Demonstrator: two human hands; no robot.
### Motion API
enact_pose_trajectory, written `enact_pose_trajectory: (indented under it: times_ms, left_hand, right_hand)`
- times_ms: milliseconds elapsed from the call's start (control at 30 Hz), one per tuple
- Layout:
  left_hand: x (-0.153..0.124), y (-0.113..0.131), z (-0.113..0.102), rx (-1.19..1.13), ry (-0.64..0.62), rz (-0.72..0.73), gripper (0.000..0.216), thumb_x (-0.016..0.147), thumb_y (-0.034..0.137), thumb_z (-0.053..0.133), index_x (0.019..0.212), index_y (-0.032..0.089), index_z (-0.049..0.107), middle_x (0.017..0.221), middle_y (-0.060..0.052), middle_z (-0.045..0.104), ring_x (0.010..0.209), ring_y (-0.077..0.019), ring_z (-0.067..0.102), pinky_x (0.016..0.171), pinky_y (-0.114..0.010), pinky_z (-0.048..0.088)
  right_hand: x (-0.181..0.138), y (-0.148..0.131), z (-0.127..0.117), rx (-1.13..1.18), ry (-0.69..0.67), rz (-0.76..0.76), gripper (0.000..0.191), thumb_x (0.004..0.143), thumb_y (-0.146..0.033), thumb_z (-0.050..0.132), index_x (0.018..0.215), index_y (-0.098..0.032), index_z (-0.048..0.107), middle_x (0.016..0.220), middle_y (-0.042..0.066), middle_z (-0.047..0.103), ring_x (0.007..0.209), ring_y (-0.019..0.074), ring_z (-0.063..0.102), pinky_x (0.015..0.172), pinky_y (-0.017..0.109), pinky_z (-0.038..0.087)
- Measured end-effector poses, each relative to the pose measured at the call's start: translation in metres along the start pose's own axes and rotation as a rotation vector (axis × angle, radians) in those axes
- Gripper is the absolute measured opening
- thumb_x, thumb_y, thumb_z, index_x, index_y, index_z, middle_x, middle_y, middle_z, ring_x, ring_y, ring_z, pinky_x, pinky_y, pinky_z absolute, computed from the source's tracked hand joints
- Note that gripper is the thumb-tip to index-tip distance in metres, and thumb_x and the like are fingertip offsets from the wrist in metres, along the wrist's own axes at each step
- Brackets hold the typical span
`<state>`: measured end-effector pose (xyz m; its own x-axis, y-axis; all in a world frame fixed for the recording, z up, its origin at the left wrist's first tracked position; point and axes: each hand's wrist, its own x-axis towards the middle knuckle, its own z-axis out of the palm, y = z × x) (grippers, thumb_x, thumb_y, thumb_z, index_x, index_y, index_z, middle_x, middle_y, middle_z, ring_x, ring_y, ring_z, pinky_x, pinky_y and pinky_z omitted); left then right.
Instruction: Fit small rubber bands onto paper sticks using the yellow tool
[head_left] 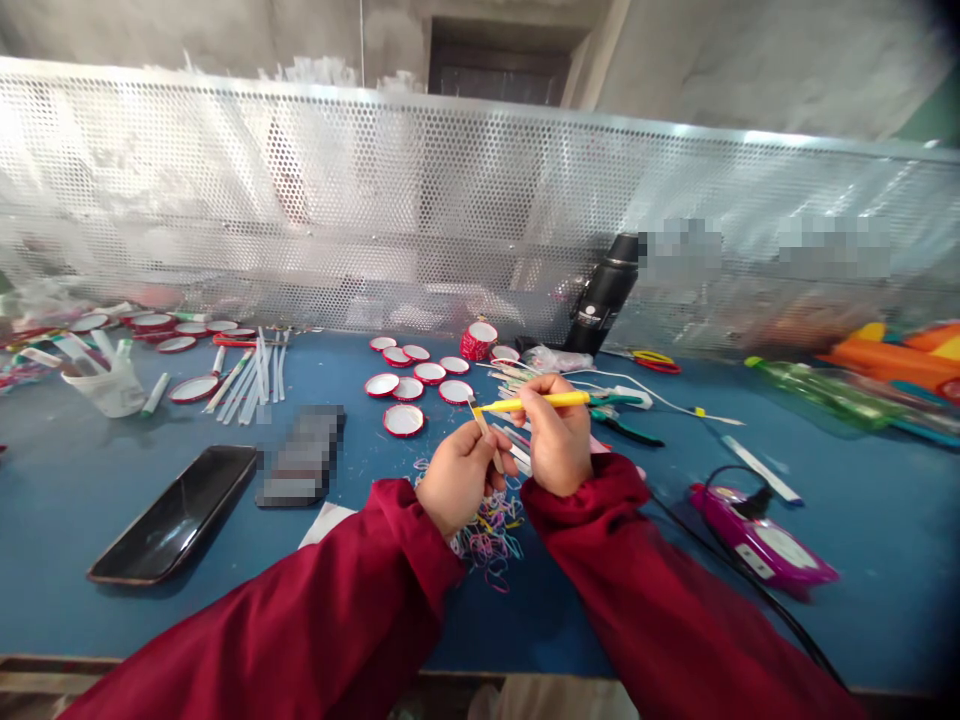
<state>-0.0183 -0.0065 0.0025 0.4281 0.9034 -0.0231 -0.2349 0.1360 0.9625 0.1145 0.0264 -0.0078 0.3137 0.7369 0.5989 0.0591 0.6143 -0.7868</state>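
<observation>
In the middle of the head view, my left hand (459,474) pinches a thin, flat, pale stick (481,420) between thumb and fingers. My right hand (559,441) grips a yellow pen-shaped tool (566,399), whose thin tip points left and meets or nearly meets the upper end of the stick. I cannot make out the exact kind of tip. Below my hands lies a loose pile of coloured rubber bands (491,541). Several red-rimmed lids with white insides (403,420) are spread on the blue table just beyond my left hand.
Phones lie at left, one black (180,515). A white cup (112,385) holds sticks; translucent sticks (255,385) lie beside it. A black bottle (604,295) leans against the perforated metal screen (337,200). Green-handled pliers (626,428), scissors (656,361) and a corded magenta device (769,545) are at right.
</observation>
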Motion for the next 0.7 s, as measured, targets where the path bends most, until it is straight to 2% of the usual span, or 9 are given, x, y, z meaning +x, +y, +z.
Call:
enact_pose_trajectory:
  times_ms: [467, 700]
  left_hand:
    - [-0.0005, 0.0017, 0.0003, -0.001, 0.013, -0.013, 0.018, 0.096, 0.019, 0.038, 0.083, 0.016, 0.051, 0.063, 0.001, 0.058, 0.044, -0.0056, 0.044, 0.042, -0.017, 0.029]
    - [0.0002, 0.0005, 0.0002, 0.001, 0.019, -0.004, 0.02, 0.096, 0.018, 0.037, 0.083, 0.016, 0.051, 0.064, 0.001, 0.058, 0.044, -0.0053, 0.044, 0.043, -0.017, 0.029]
  right_hand:
    - [-0.0012, -0.0022, 0.0011, -0.039, -0.046, 0.033, 0.013, 0.084, -0.029, 0.062, 0.075, -0.021, 0.057, 0.061, -0.005, 0.055, 0.053, 0.009, 0.051, 0.054, 0.023, 0.042]
    - [0.0004, -0.0002, -0.0001, 0.0, -0.003, 0.028, 0.01, 0.083, -0.028, 0.063, 0.076, -0.022, 0.058, 0.061, -0.005, 0.055, 0.055, 0.0097, 0.052, 0.054, 0.023, 0.041]
